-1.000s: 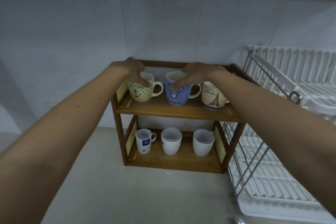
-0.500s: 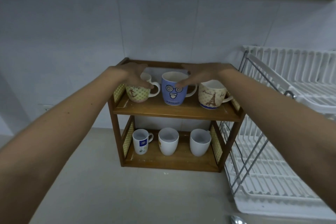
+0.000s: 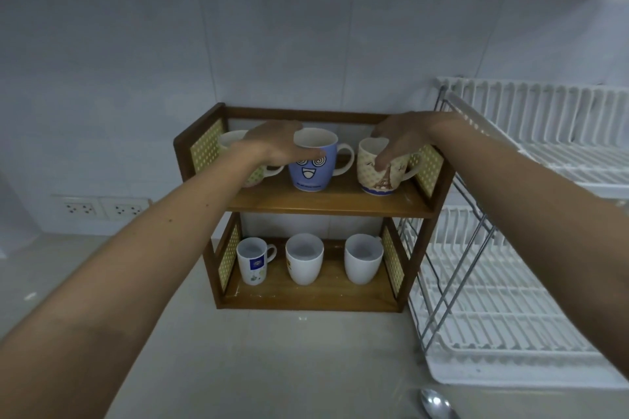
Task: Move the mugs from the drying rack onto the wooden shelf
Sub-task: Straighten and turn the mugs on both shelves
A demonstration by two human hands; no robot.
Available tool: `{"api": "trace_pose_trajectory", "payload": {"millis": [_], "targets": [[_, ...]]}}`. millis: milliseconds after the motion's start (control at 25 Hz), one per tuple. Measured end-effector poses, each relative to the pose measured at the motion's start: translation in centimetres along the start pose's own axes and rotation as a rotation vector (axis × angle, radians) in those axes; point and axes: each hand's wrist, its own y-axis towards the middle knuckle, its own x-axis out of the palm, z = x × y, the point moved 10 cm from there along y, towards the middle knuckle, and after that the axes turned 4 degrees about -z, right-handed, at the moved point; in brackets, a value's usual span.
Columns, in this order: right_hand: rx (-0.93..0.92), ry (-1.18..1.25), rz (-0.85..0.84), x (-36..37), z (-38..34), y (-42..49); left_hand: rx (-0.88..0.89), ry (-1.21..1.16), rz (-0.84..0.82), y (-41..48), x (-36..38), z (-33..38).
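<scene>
The drying rack at my right shows no mugs in its visible tiers, and the wooden shelf, set on a pale counter against a tiled wall, carries three on each level, so I judge this the closing adjustment. My right hand pinches the rim of the Eiffel mug. My left hand is spread between the blue face mug and the leftmost mug; next, seat and let go.

Dim rm; pale tiled wall, wall sockets, grey counter.
</scene>
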Motion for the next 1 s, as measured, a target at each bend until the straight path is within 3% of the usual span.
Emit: {"api": "trace_pose_trajectory", "payload": {"millis": [360, 440, 560, 640, 840, 1000], "targets": [[0.058, 0.022, -0.030, 0.4, 0.0, -1.0, -0.050, 0.013, -0.051, -0.7, 0.2, -0.3], [-0.012, 0.256, 0.196, -0.8, -1.8, -3.2, -0.005, -0.089, 0.164, -2.9, -1.4, 0.2], [-0.205, 0.567, 0.870, 0.3, -5.2, -10.8, 0.148, -0.428, 0.697, -11.9, -0.6, -1.1], [-0.319, 0.629, 0.981, 4.9, -7.7, -14.0, 0.170, -0.366, 0.780, -16.8, 3.9, -2.5], [-0.313, 0.587, 0.602, 15.2, -11.8, -8.4, -0.093, -0.293, 0.412, -15.6, 13.4, -8.5], [-0.269, 0.410, 0.158, 19.1, -14.1, 0.9, -0.328, -0.092, 0.031, -11.3, 17.6, -11.8]]}}
